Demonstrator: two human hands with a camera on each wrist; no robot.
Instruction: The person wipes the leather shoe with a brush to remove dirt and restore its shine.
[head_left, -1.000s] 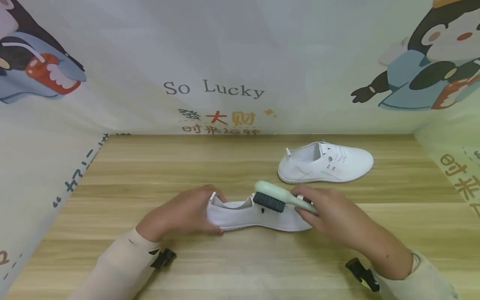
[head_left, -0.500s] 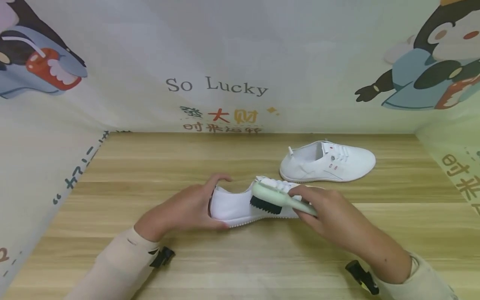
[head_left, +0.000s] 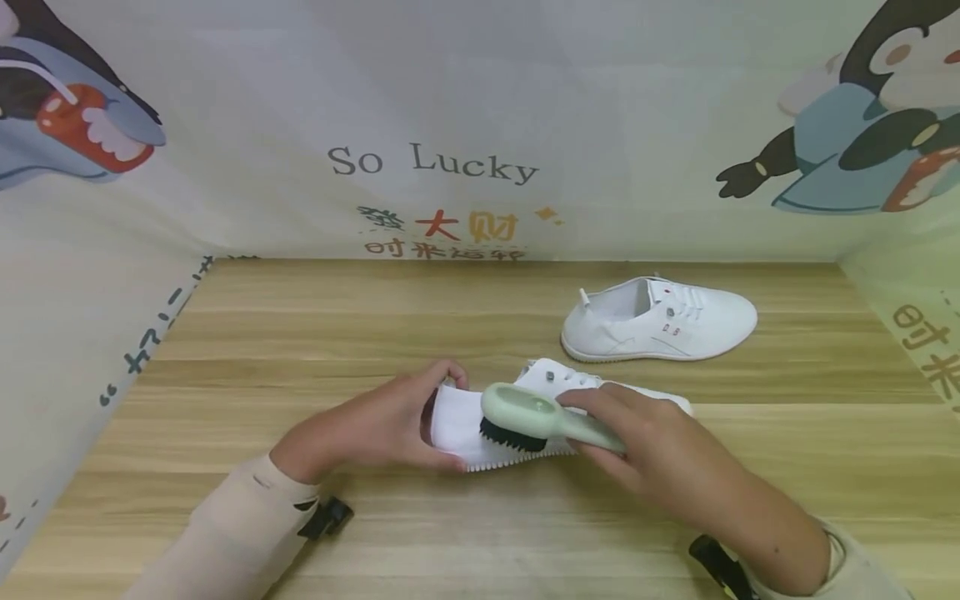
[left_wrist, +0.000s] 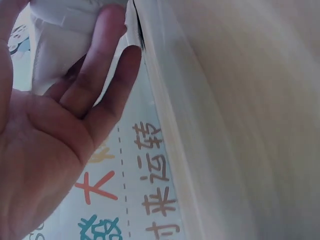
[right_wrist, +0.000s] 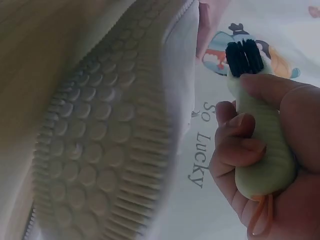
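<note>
A white lace-up shoe (head_left: 456,417) lies tilted in the head view, its outer side turned up and the toe to the right. My left hand (head_left: 378,423) grips it by the heel, thumb low near the sole. My right hand (head_left: 648,437) holds a pale green shoe brush (head_left: 521,407) by the handle, fingers wrapped round it in the right wrist view. Its dark bristles (head_left: 513,437) face the shoe's side near the heel; whether they touch cannot be told. The right wrist view shows the shoe's studded sole (right_wrist: 95,135) and an orange loop (right_wrist: 261,215) on the handle.
A second white shoe (head_left: 701,329) stands upright behind, to the right, on the wood-grain table (head_left: 337,317). A printed pale backdrop (head_left: 637,125) rises behind the table and along both sides.
My left hand has rolled the shoe, so its side faces up and the sole edge shows. The brush has shifted left towards the heel. The second shoe stays on the table.
</note>
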